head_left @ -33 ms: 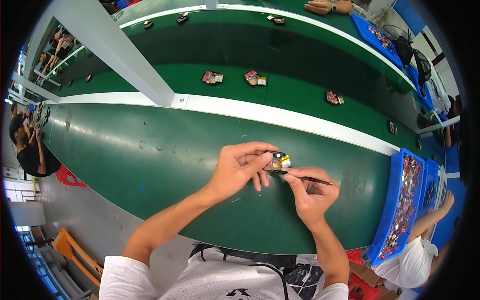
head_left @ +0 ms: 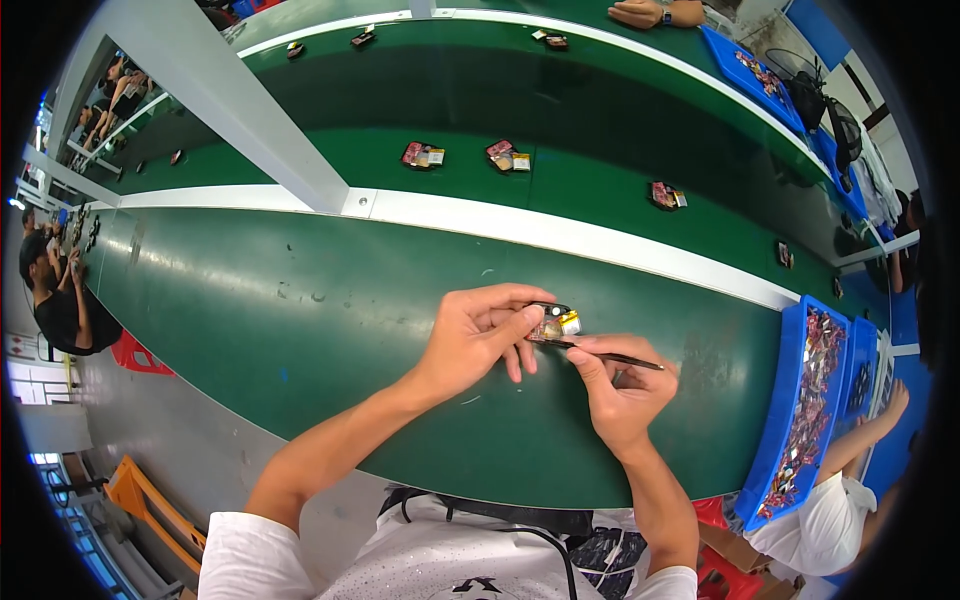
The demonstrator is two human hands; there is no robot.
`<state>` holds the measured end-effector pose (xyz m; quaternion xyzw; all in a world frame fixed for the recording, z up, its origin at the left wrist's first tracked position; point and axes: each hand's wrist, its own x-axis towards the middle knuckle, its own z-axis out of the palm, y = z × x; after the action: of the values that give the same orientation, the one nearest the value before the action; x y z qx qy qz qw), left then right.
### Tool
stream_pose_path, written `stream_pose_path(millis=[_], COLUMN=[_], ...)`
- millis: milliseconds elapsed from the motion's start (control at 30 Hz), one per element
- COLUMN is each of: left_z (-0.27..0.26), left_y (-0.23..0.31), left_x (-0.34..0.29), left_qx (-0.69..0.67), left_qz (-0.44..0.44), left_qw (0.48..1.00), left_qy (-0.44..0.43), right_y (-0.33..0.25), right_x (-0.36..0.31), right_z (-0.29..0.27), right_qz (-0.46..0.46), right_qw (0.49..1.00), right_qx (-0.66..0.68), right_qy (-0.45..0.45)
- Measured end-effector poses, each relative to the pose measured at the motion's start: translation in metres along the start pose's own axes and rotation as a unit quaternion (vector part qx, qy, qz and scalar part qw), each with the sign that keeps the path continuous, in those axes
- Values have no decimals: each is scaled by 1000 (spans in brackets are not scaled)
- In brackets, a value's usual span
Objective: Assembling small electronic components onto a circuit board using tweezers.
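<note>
My left hand (head_left: 477,335) pinches a small electronic assembly (head_left: 553,325) between thumb and fingers, above the green table. It has a black shell, a reddish circuit part and a silver and yellow block like a small battery. In my right hand (head_left: 632,390) is a slim black stick-like tool (head_left: 628,359), gripped like a pen. One end of the tool meets the near edge of the assembly; the other points out to the right. Whether the tool is tweezers or a single rod I cannot tell. My left fingers hide part of the assembly.
Beyond the white rail (head_left: 480,222) runs a green belt (head_left: 350,150) with several similar assemblies (head_left: 507,156). A blue bin (head_left: 790,400) of small reddish parts stands at the right. A grey post (head_left: 230,105) rises at the left. Other people sit at both sides; a co-worker's hand (head_left: 636,13) rests at the far side.
The assemblies on the belt have shifted very slightly to the left. My hands, the held assembly and the tool look almost unmoved.
</note>
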<state>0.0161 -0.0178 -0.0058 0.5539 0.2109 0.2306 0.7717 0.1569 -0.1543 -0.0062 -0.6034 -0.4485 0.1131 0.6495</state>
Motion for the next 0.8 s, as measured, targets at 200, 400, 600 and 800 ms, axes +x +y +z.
stream_pose_path(millis=[200, 400, 600, 800], left_z=[1, -1, 2, 2], left_y=[-1, 0, -1, -2], left_x=[0, 1, 1, 1], left_qx=[22, 25, 25, 33], left_qz=[-6, -17, -19, -18], left_qw=[1000, 999, 999, 999], left_qy=[2, 13, 15, 5], right_y=[1, 3, 5, 5], right_x=[0, 3, 3, 3], right_z=[-5, -4, -6, -6], right_qz=[25, 32, -9, -24], right_qw=[999, 999, 999, 998], right_qx=[-30, -4, -33, -30], right_qy=[-21, -9, -36, -43])
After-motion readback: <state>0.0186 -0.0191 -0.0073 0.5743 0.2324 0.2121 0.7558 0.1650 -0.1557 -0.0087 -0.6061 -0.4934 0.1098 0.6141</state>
